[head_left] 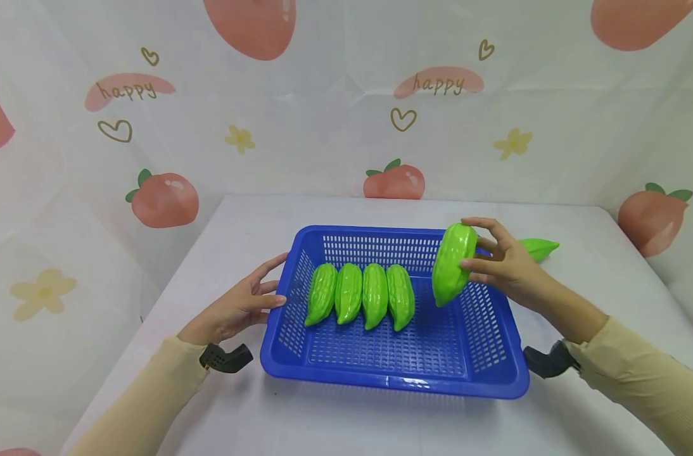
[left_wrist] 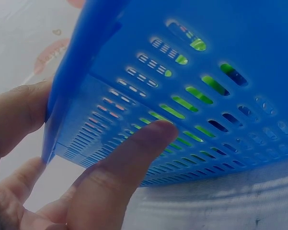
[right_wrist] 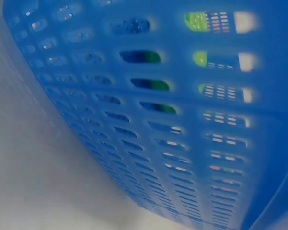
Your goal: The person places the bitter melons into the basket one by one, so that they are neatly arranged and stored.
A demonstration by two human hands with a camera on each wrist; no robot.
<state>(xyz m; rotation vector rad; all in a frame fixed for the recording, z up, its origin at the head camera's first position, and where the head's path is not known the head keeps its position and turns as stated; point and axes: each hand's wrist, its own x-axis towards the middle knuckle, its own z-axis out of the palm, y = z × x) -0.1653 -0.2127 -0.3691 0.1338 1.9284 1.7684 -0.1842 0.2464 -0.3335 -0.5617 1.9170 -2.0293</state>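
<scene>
My right hand [head_left: 508, 263] holds a glossy green bitter melon [head_left: 453, 266] between thumb and fingers, tilted above the right part of a blue plastic basket [head_left: 389, 383]. Inside the basket, several similar bitter melons [head_left: 375, 296] lie side by side on the left. With fingers extended, my left hand [head_left: 241, 304] touches the basket's left side. In the left wrist view, the left thumb [left_wrist: 148, 139] lies against the slotted wall [left_wrist: 239, 129]. The right wrist view has only the basket's outer wall [right_wrist: 134, 120], with no hand visible.
Another bitter melon [head_left: 539, 248] lies on the white table [head_left: 580, 266] beyond my right hand, partly hidden by it. A white cloth backdrop [head_left: 324, 114] printed with fruit and hearts hangs behind the table. Dark wrist devices [head_left: 227, 358] sit at both sleeves.
</scene>
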